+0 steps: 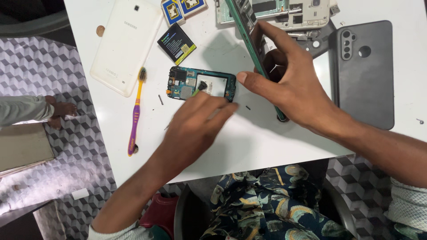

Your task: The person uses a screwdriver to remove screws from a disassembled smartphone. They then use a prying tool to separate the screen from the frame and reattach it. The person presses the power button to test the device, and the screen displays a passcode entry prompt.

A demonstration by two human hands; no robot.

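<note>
An opened phone body (201, 83) with its blue circuit board showing lies on the white table (249, 138). My left hand (195, 126) holds a thin tool (200, 87) whose tip rests on the board. My right hand (284, 84) steadies the phone's right edge with the thumb and props up a green-edged phone panel (249, 31) standing on its edge. Two small dark screws (160, 99) lie loose beside the board.
A white tablet (126, 44) lies face down at the back left, beside a purple and yellow toothbrush (135, 113). A black battery (177, 43), a grey phone back cover (364, 73) and phone frame parts (293, 15) surround the work. Another person's foot (60, 109) is at left.
</note>
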